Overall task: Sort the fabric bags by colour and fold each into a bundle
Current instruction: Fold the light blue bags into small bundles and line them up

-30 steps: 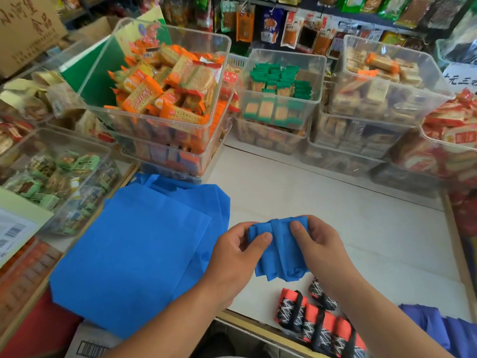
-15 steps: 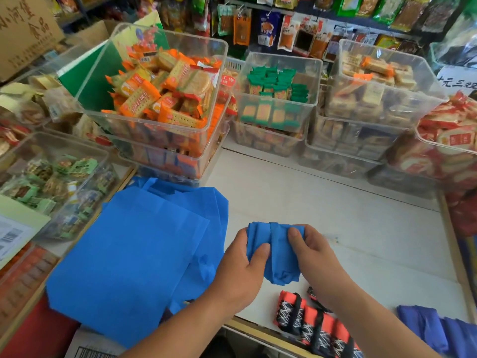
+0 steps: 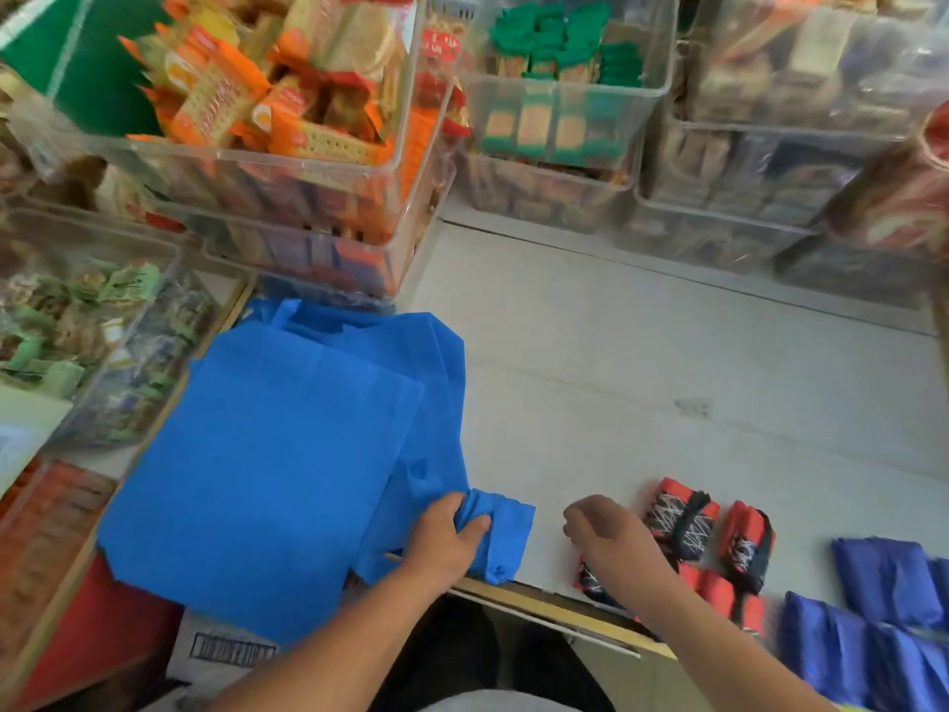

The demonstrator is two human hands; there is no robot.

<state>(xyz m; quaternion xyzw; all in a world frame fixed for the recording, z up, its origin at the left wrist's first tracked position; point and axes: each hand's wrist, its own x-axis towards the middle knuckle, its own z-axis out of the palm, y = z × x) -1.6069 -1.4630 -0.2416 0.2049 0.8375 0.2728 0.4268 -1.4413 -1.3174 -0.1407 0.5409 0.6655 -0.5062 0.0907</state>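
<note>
Blue fabric, folded into a small bundle, sat in the grip of the person's left hand at the near edge of the white counter, thumb pressed on top, right against a stack of flat blue bags. The right hand hung just beside the bundle, clear of it, fingers loosely curled around nothing, close to red-and-black bundles. Dark blue bundles lay farther right; clear snack bins lined the back.

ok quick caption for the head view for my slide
Left hand grips a folded blue bundle beside flat blue bags; right hand hovers empty near red bundles.
</note>
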